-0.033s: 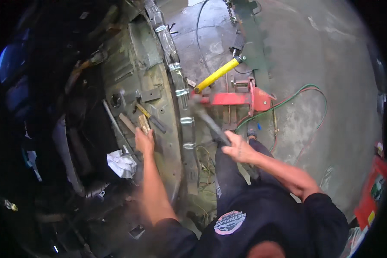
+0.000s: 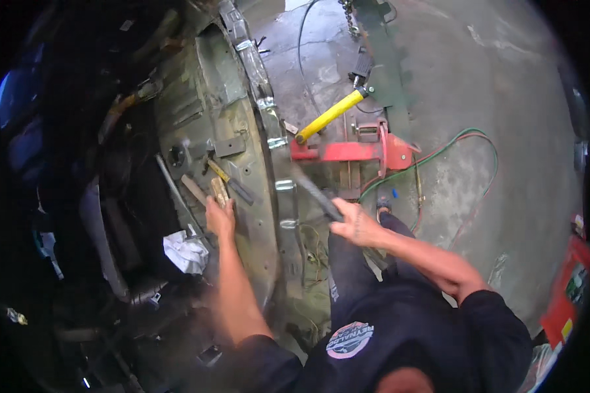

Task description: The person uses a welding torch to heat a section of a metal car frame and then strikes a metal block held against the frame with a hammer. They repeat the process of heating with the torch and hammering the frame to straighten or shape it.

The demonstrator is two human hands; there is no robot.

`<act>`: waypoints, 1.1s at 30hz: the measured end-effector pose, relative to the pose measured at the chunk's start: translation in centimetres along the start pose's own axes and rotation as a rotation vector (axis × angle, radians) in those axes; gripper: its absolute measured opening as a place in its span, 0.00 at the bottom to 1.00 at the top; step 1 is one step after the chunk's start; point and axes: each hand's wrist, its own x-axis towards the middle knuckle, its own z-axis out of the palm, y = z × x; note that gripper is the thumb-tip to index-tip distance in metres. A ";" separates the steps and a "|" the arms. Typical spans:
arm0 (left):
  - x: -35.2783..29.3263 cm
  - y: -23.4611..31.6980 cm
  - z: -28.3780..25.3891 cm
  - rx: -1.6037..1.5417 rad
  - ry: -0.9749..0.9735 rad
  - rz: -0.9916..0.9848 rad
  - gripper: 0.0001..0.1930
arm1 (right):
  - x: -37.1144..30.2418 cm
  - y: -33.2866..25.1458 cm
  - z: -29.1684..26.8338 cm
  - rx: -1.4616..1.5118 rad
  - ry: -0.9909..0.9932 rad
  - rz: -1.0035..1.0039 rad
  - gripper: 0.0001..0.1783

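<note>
My left hand (image 2: 221, 216) is closed around a short wooden block (image 2: 219, 190) over the bare metal floor panel (image 2: 249, 232) of a car body. Beside that hand is a brown wooden piece (image 2: 194, 190); whether my fingers touch it I cannot tell. A hammer with a yellow and black handle (image 2: 231, 181) lies on the panel just beyond the block. My right hand (image 2: 358, 224) grips the dark handle of a long hammer (image 2: 317, 192), held out over the panel's right edge. Its head end is smeared by motion.
Right of the panel stands a red clamp (image 2: 351, 151) with a yellow cylinder (image 2: 331, 116) angled above it. Green and red hoses (image 2: 449, 147) cross the concrete floor. A white rag (image 2: 185, 252) and a metal bar (image 2: 170, 180) lie left of my left hand.
My right hand has shifted slightly left and away from me, along with the hammer. My left hand and the block stay in place.
</note>
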 end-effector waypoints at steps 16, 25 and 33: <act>-0.8 -3.9 2.1 -0.439 0.247 -0.042 0.30 | 16.5 -5.3 19.2 -0.794 -0.072 -0.278 0.30; 0.0 -5.5 2.3 -0.315 0.412 0.176 0.15 | 10.9 -6.2 18.7 -0.675 -0.113 -0.424 0.20; -17.3 17.1 3.0 -0.693 0.036 0.334 0.09 | -6.2 18.2 0.3 -0.351 0.461 -0.125 0.12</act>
